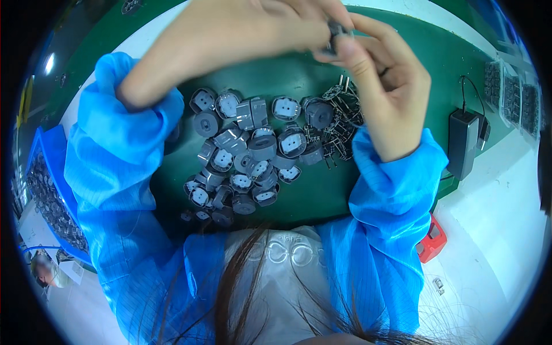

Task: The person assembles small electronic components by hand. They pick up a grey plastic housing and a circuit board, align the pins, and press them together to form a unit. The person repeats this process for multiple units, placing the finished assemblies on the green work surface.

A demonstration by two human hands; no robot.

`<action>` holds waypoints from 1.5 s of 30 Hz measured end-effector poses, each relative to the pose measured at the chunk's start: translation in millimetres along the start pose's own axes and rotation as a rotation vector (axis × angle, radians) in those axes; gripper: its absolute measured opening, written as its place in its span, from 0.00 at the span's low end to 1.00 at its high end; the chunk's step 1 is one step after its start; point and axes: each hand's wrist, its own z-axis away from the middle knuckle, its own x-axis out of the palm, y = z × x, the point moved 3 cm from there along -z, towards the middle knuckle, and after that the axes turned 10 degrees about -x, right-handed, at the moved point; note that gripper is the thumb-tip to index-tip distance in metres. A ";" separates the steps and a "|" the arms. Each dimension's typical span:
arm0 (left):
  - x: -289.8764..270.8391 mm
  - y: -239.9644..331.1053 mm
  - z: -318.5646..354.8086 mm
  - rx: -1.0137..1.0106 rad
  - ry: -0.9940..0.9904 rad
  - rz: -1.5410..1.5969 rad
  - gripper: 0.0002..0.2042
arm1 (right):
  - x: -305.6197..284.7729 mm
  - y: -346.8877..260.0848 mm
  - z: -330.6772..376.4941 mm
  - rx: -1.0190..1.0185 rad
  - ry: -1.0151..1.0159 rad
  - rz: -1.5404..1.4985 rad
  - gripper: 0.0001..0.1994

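Observation:
Near the top edge, my right hand (385, 80) pinches a small dark grey part (337, 35) between thumb and fingers; its exact kind is mostly covered. My left hand (270, 26), slightly blurred, reaches across from the left and closes its fingers on the same part. Some left fingertips are cut off by the top edge. Below both hands, grey rounded housings (263, 144), several with light grey two-hole faces, lie in a loose cluster on the green mat (299, 204). A heap of small dark pieces with metal pins (342, 123) lies beside my right wrist.
At far left stands a blue bin (69, 201) full of dark parts. Clear trays (510, 95) of dark parts sit at far right. A black box-shaped device (463, 144) with a cable stands at the mat's right side. A red object (432, 240) is beside my right sleeve.

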 end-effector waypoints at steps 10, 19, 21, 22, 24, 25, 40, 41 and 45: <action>-131.6 -41.5 -16.2 0.247 0.824 -1.208 0.13 | -23.3 -0.6 0.5 -0.468 -0.526 0.618 0.11; 3.1 -6.2 18.6 0.288 -0.408 -0.555 0.16 | -34.9 -9.6 -4.4 -0.283 -0.241 0.427 0.13; 23.8 -23.9 22.1 0.305 -0.445 -0.525 0.15 | -36.8 -7.5 -2.9 -0.254 -0.251 0.340 0.13; 29.3 -27.6 23.3 0.325 -0.386 -0.550 0.14 | -35.2 -5.2 -2.3 -0.228 -0.239 0.249 0.13; 33.8 -28.8 25.3 0.298 -0.304 -0.570 0.12 | -32.0 -3.6 -1.4 -0.175 -0.171 0.104 0.12; 34.4 -27.0 27.1 0.249 -0.279 -0.566 0.12 | -29.6 -5.4 -1.1 -0.149 -0.116 0.047 0.11; -19.9 5.5 11.0 0.033 -0.284 -0.767 0.19 | -18.5 -5.2 0.0 -0.045 -0.031 0.037 0.07; -22.1 5.8 12.6 0.061 -0.296 -0.730 0.18 | -15.6 -3.9 -0.1 -0.075 -0.042 0.041 0.06; -8.5 -4.1 1.9 0.238 -0.220 -0.670 0.15 | -8.8 -1.2 1.7 -0.174 -0.053 0.241 0.05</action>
